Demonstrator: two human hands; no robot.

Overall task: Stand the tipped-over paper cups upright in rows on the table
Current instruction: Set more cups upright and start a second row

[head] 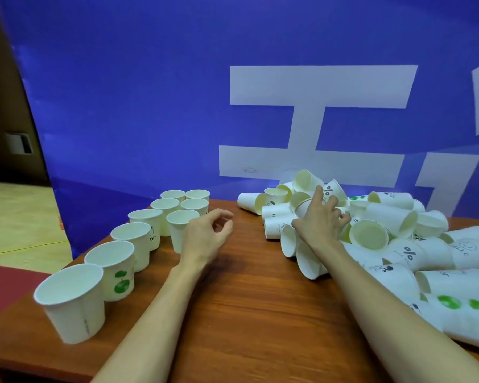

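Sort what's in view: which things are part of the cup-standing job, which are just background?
Job:
- upright cups in two rows, left side
- tipped-over cups heaped on the right
- table
- left hand, holding nothing, beside the rows
- right hand, reaching into the heap

Background:
- blue banner
- floor

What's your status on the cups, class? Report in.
Left hand empty, loosely curled beside upright rows. Right hand reaching into tipped pile, fingers on a cup. Nothing blocking.
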